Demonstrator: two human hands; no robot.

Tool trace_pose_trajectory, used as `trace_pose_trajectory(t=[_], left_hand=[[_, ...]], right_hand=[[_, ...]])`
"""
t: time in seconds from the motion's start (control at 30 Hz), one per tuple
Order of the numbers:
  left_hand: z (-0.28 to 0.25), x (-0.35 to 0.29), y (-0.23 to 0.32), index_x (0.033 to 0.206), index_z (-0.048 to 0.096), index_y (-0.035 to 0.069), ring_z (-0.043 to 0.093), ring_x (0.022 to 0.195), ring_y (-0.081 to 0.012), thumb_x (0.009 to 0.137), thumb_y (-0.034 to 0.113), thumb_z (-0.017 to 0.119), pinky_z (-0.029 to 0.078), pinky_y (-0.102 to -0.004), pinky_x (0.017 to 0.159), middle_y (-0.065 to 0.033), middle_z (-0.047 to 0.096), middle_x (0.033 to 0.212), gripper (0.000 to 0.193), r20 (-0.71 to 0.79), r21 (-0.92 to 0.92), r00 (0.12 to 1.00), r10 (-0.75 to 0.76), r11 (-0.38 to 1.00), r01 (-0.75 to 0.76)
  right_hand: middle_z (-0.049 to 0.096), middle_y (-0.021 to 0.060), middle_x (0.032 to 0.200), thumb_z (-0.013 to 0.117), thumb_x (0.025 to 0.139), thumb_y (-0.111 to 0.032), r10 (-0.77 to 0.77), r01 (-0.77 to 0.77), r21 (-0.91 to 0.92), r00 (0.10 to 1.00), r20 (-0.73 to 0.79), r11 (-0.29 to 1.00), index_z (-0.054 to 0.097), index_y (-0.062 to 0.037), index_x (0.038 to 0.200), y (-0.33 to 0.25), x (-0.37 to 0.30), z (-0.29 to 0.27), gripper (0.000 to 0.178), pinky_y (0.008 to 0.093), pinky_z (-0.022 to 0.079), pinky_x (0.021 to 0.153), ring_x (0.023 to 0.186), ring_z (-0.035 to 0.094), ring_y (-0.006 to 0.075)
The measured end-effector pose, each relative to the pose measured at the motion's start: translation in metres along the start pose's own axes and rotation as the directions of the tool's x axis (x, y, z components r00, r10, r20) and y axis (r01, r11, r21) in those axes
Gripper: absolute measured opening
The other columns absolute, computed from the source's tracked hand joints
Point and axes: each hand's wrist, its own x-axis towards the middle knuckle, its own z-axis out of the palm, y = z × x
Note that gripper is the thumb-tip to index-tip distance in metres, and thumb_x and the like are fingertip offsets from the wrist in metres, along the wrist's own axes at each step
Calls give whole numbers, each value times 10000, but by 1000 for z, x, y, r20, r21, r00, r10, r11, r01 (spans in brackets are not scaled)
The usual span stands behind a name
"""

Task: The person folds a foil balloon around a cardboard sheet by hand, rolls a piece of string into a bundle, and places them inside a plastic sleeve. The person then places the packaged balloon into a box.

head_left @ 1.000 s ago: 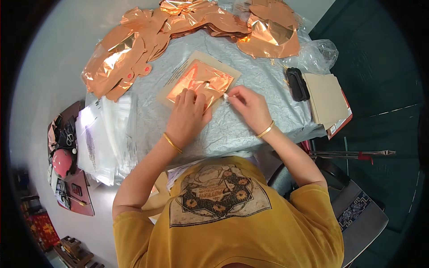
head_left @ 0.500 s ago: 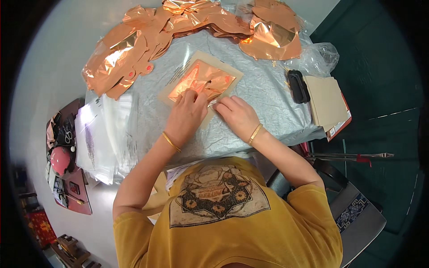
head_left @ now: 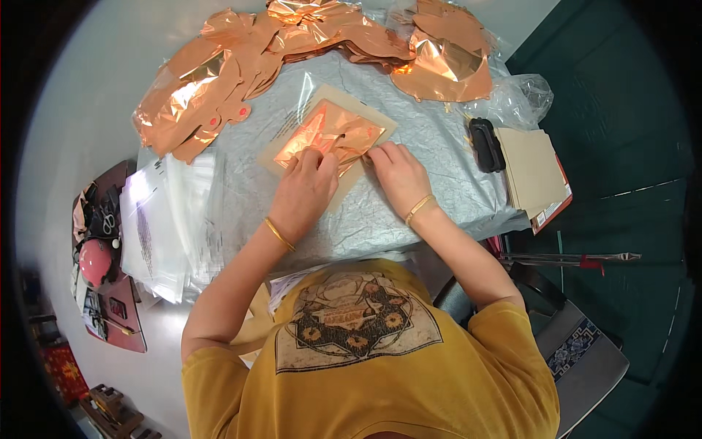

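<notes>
A folded rose-gold foil balloon lies on a beige card in the middle of the covered table. Clear plastic with printing, apparently a bag, shows around the card's left side. My left hand rests at the balloon's near edge, its fingers curled and pressed together on the foil. At the near right edge of the balloon, my right hand has its fingers pinched together. What lies between those right fingertips is hidden by the hand.
Flat rose-gold foil balloons pile along the far side. Clear bags are stacked at left, near a pink helmet-like object. At right are a black case, beige cards and crumpled clear plastic. A chair stands nearby.
My right hand has shifted right and slightly away from me along the balloon's edge, widening the gap to my left hand. The left hand stays almost in place.
</notes>
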Motion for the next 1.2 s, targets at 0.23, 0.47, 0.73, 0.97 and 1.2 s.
trace_pose_trajectory(t=[0.23, 0.47, 0.73, 0.97, 1.2], left_hand=[[-1, -1, -1, 962, 507, 46, 596, 877, -325, 829, 92, 643, 505, -408, 825, -142, 540, 937, 196, 20, -58, 999, -26, 998, 27], [-6, -1, -2, 993, 503, 26, 598, 901, -349, 844, 86, 631, 510, -421, 843, -160, 557, 969, 205, 50, -114, 997, -52, 992, 57], [-7, 0, -3, 1024, 511, 17, 595, 927, -352, 856, 74, 618, 512, -423, 852, -167, 563, 972, 207, 70, -144, 995, -68, 986, 78], [-6, -1, -2, 1018, 505, 5, 582, 929, -361, 864, 57, 602, 500, -437, 856, -176, 556, 966, 190, 39, -156, 998, -56, 986, 62], [-6, -2, -3, 998, 503, 7, 578, 918, -364, 867, 63, 604, 497, -435, 853, -180, 553, 967, 174, 34, -158, 998, -58, 986, 62]], right_hand=[[656, 42, 1115, 655, 855, -184, -96, 95, -35, 995, -13, 995, 646, -79, 1064, 11, -2, -1, 234, 358, 514, 870, 1033, 611, 244], [642, 69, 1235, 647, 864, -491, -82, 87, -142, 996, 40, 986, 634, -55, 1173, 21, 6, -4, 535, 446, 411, 1042, 1242, 528, 296], [514, 70, 1427, 533, 897, -618, -195, 202, -25, 964, 179, 979, 573, -114, 1336, 31, 13, -1, 669, 534, 220, 1180, 1419, 332, 321], [473, 81, 1448, 547, 921, -564, -320, 301, 110, 896, 306, 947, 568, -136, 1341, 32, 15, 3, 600, 605, 159, 1176, 1444, 262, 324], [516, 80, 1387, 624, 909, -451, -245, 202, 195, 941, 232, 960, 560, -116, 1327, 48, 8, -6, 539, 571, 175, 1187, 1393, 358, 301]])
